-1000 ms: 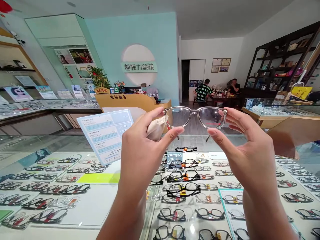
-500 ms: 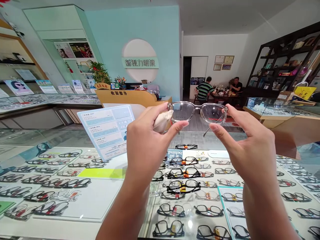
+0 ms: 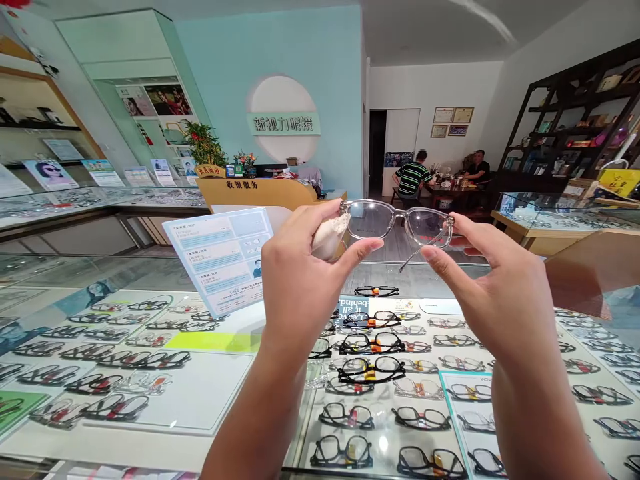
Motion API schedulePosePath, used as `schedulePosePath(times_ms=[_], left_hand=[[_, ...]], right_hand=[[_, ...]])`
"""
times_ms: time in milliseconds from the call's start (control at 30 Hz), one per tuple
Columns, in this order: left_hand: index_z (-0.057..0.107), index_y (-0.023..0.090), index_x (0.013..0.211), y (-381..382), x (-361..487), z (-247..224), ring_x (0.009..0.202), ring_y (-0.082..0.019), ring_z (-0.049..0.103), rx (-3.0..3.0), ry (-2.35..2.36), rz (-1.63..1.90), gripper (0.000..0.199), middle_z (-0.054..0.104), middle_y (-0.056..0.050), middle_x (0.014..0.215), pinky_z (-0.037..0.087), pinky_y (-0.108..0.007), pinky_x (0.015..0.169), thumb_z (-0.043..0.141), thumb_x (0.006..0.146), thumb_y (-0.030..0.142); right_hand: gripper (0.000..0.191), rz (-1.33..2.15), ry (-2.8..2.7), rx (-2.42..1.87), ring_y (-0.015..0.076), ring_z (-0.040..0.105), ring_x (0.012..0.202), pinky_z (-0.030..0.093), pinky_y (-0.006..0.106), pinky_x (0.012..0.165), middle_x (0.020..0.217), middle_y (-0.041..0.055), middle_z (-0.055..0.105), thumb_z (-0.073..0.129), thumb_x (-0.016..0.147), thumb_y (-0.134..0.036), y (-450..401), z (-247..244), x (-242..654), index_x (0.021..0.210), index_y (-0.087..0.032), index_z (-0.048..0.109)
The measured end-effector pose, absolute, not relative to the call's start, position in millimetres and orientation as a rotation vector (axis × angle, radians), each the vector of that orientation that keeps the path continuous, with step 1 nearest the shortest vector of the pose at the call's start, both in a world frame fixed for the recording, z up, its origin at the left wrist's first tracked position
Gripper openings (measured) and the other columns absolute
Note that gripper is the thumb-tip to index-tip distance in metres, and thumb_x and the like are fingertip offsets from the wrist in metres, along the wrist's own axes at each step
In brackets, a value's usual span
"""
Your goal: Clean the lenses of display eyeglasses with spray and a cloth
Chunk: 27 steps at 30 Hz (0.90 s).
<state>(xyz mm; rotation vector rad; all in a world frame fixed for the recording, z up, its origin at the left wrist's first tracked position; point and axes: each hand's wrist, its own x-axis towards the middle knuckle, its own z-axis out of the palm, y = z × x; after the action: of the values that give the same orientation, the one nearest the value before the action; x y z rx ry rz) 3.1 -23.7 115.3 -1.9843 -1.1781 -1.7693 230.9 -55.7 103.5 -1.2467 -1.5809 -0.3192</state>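
Above glass display case, left hand pinches clear-framed eyeglasses, pale cloth bunched within; right hand pinches other end. Best now: light grip, thumbs off lenses.

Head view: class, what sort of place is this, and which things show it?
Probably an optician's shop: rows of frames in a glass counter, a wall sign naming glasses, and a cash desk beyond.
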Motion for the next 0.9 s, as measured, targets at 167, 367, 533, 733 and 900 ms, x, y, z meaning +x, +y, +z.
schedulePosePath(times_ms=[167,367,533,733,900], left_hand=[[0.073,0.028,0.124,-23,3,115,0.114,-0.029,0.073,-1.998,-1.189,-1.779,0.048,0.076,-0.007,0.124,0.059,-0.046,0.101,0.085,0.088,0.057],[0.071,0.028,0.127,-21,6,112,0.115,-0.028,0.072,-2.008,-1.176,-1.756,0.053,0.076,-0.007,0.120,0.060,-0.043,0.097,0.082,0.089,0.063],[0.072,0.028,0.125,-21,9,113,0.112,-0.027,0.073,-1.988,-1.153,-1.782,0.055,0.077,-0.006,0.119,0.059,-0.043,0.098,0.082,0.087,0.065],[0.074,0.026,0.120,-18,11,112,0.108,-0.027,0.073,-1.951,-1.061,-1.866,0.056,0.078,-0.006,0.114,0.059,-0.044,0.098,0.086,0.083,0.066],[0.076,0.025,0.120,-10,9,111,0.103,-0.026,0.074,-2.010,-1.122,-1.958,0.060,0.078,-0.007,0.112,0.061,-0.041,0.093,0.088,0.079,0.068]], right_hand=[[0.056,-0.302,-1.590,-1.256,0.0334,0.074,0.107,0.060,0.053,0.094,0.121,0.0121,0.079,0.064,0.099,-0.064,-57,105,230,0.138,-0.026,0.073],[0.056,-0.272,-1.588,-1.265,0.0332,0.075,0.104,0.060,0.052,0.090,0.120,0.0113,0.079,0.066,0.098,-0.064,-56,106,234,0.139,-0.026,0.072],[0.057,-0.236,-1.605,-1.277,0.0323,0.075,0.103,0.060,0.051,0.090,0.122,0.0124,0.079,0.066,0.098,-0.063,-54,105,237,0.139,-0.024,0.071],[0.061,-0.185,-1.605,-1.304,0.0338,0.075,0.105,0.062,0.054,0.090,0.124,0.0134,0.078,0.066,0.097,-0.065,-53,105,237,0.142,-0.023,0.070],[0.053,-0.250,-1.521,-1.193,0.0326,0.075,0.108,0.061,0.056,0.096,0.126,0.0121,0.078,0.071,0.096,-0.058,-52,104,231,0.139,-0.026,0.072]])
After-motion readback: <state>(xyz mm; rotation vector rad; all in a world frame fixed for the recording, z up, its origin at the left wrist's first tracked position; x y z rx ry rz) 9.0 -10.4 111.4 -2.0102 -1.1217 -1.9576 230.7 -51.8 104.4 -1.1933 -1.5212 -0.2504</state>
